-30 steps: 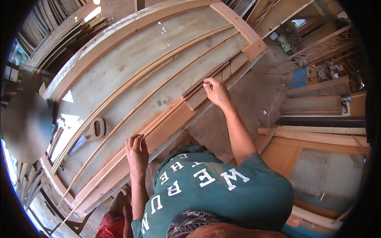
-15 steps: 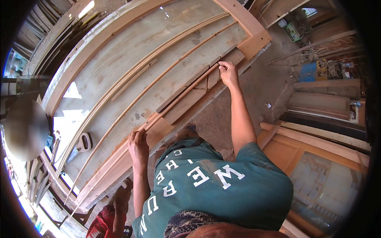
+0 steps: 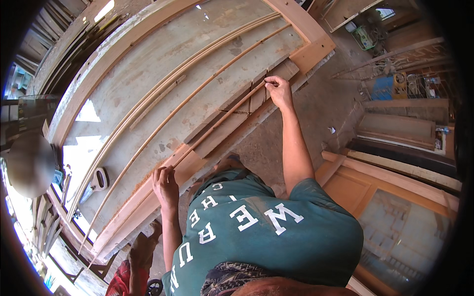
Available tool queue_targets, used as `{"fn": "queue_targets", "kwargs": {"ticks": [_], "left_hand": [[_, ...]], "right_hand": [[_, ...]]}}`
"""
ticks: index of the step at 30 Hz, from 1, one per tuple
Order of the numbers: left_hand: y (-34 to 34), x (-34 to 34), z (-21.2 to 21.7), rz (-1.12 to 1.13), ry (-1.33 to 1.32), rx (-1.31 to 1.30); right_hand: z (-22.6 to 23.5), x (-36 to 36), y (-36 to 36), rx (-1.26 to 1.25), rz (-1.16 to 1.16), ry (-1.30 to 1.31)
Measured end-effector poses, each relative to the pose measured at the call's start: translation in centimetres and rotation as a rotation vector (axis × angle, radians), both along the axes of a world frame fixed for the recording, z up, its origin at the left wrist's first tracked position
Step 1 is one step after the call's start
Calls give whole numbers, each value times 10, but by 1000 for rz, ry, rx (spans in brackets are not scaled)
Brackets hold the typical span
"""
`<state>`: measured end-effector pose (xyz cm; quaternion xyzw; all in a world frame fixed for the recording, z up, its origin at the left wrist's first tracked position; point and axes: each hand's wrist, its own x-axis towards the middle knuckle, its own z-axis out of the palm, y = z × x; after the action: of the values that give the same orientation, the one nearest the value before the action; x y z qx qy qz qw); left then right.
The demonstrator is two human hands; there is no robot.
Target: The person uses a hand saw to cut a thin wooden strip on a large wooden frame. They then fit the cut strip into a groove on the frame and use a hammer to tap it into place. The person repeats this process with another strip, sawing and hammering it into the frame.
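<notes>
Since one second earlier, the slotted brown wooden board point(image 3: 232, 123) has shifted along the frame toward the left hand point(image 3: 165, 186), and the right hand point(image 3: 279, 92) has moved farther up, to a position over the upper part of that board. The right grip is closed, with thumb and fingertips pinching the upper end of a slender reddish-brown wooden strip point(image 3: 222, 120). The left grip has its fingers bent together over the same strip, lower down; the thumb side is hidden, so whether it is clamped cannot be told. The strip runs diagonally between the hands, lying along the slotted board, and extends beyond the left hand toward the lower left. Dark slots cross the board, which rests along the near side of a light reddish wooden frame point(image 3: 318, 47). The frame surrounds a smudged pale-grey panel point(image 3: 195, 109). Reddish sawdust point(image 3: 146, 181) lies on the panel just beside the near rail. Farther across the panel are a single thin brown wooden rod point(image 3: 217, 74) and a bundle of long pale wooden strips point(image 3: 190, 61). A handsaw with a brown closed-loop handle point(image 3: 100, 179) lies near the left end.
</notes>
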<state>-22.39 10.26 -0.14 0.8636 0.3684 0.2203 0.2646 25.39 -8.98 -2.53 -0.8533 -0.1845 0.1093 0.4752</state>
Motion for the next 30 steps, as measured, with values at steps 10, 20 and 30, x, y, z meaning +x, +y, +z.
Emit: {"fn": "queue_targets", "kwargs": {"ticks": [10, 20, 30], "left_hand": [[-7, 3, 0, 48, 18, 28], [11, 0, 8, 21, 91, -57], [-56, -22, 33, 402, -24, 52]], "right_hand": [[9, 2, 4, -42, 69, -143], [56, -45, 161, -65, 670, -308], [32, -346, 336, 13, 1699, -620]]}}
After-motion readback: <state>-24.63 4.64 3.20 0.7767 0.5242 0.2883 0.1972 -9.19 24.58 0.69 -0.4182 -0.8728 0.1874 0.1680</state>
